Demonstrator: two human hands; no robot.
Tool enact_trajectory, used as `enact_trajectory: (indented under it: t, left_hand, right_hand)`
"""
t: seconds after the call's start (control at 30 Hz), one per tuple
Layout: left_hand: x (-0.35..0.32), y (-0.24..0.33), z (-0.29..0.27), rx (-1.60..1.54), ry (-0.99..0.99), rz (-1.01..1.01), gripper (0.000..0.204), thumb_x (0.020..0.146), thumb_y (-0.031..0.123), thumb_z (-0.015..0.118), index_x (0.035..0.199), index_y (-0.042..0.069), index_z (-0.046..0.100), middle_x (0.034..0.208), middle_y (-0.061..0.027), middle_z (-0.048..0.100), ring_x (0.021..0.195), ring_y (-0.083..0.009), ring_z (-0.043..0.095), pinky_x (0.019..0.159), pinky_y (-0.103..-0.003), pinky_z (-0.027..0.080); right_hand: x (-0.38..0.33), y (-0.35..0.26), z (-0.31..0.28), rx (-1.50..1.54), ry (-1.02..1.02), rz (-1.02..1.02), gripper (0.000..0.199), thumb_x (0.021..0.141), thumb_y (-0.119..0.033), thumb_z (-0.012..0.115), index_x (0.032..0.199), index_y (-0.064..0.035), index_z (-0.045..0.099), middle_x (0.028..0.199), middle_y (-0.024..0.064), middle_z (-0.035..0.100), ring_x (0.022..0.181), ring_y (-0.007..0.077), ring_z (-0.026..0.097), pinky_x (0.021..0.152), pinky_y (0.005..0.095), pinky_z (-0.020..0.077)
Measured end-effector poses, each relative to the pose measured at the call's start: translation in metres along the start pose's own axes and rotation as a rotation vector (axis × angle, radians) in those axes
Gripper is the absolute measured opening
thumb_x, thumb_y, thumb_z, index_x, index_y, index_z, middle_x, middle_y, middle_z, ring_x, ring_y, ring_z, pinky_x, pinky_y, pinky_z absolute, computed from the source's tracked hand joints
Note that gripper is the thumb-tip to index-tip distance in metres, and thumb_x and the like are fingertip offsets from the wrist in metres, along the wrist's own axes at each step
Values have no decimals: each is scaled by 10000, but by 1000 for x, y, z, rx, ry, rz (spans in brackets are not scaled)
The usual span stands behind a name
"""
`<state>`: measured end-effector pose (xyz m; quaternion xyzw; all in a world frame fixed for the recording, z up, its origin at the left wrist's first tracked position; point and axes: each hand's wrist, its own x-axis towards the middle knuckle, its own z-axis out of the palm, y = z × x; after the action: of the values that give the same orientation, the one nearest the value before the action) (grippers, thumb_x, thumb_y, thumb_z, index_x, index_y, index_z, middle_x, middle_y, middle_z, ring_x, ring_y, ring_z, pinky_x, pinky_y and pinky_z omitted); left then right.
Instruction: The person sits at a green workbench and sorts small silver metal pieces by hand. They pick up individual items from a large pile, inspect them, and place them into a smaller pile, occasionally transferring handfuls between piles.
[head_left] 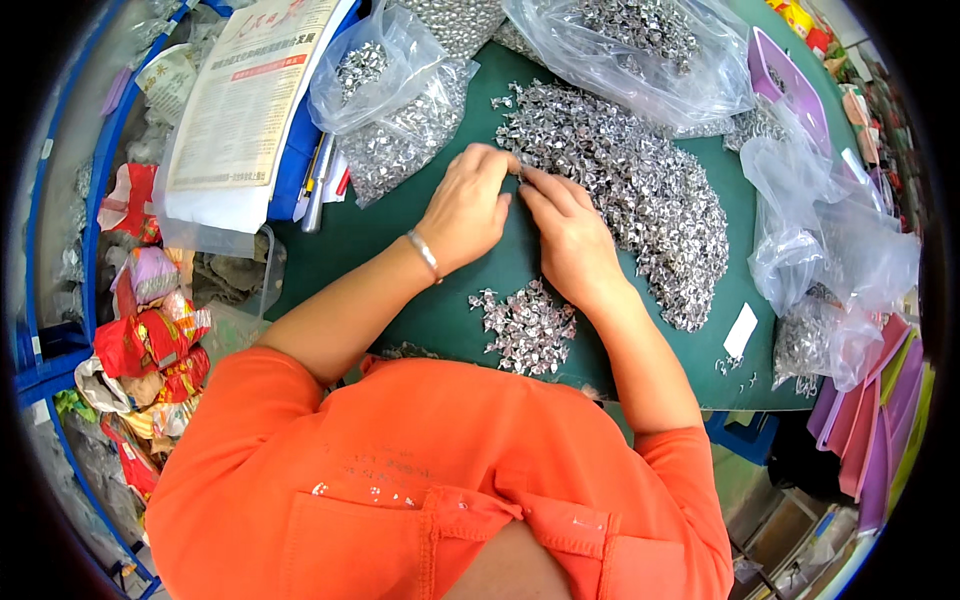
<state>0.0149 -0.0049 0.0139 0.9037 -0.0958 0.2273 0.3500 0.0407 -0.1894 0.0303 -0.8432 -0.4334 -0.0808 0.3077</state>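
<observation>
My left hand [466, 208] and my right hand [574, 236] meet fingertip to fingertip above the green tabletop [390, 275]. The fingers of both are pinched together on a small silvery metal piece [520, 172], mostly hidden by the fingertips. A large heap of small shiny metal parts [640, 190] spreads just beyond and to the right of my right hand. Nearer to me, below my hands, lies a smaller pile of similar metal parts [530, 328]. A bracelet circles my left wrist.
Clear bags of metal parts [410, 130] stand at the back left, beside a newspaper [245, 95] and a metal-handled tool [318, 185]. Another big bag [640, 60] lies behind the heap. On the right are a purple basket [790, 85], crumpled plastic bags [800, 220] and a white card [740, 331].
</observation>
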Motion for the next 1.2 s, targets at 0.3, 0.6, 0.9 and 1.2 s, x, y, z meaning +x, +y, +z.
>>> enact_trajectory:
  t: [0.3, 0.6, 0.9, 1.2]
  left_hand:
    - [-16, 4, -3, -270, -215, -62, 315, 842, -117, 542, 1124, 4, 617, 1013, -133, 638, 914, -264, 666, 806, -347, 539]
    - [-25, 19, -7, -271, -281, -10, 215, 864, -16, 649, 1078, 9, 639, 1009, -130, 638, 891, -283, 660, 789, -354, 540]
    - [-36, 26, -2, -153, -325, 82, 256, 792, 60, 761, 1020, 36, 647, 989, -111, 604, 900, -297, 614, 824, -389, 503]
    - [-39, 31, -8, -244, -311, -37, 199, 815, -14, 683, 1001, 33, 632, 965, -104, 604, 798, -236, 641, 740, -359, 525]
  right_hand:
    - [-43, 8, -20, 118, -24, 119, 441, 745, 139, 563, 1155, 4, 649, 1206, 171, 626, 1086, 366, 607, 952, 428, 507]
    - [-41, -9, -17, 131, 64, 230, 143, 856, -7, 697, 997, -27, 685, 946, 129, 659, 892, 343, 651, 786, 406, 538]
    - [-54, -3, -25, 151, 33, 185, 144, 799, 30, 734, 922, -22, 679, 942, 117, 661, 849, 334, 663, 748, 394, 549]
    - [-60, 4, -42, 181, 109, 352, 127, 839, 50, 677, 950, -11, 670, 963, 144, 676, 879, 318, 669, 784, 383, 539]
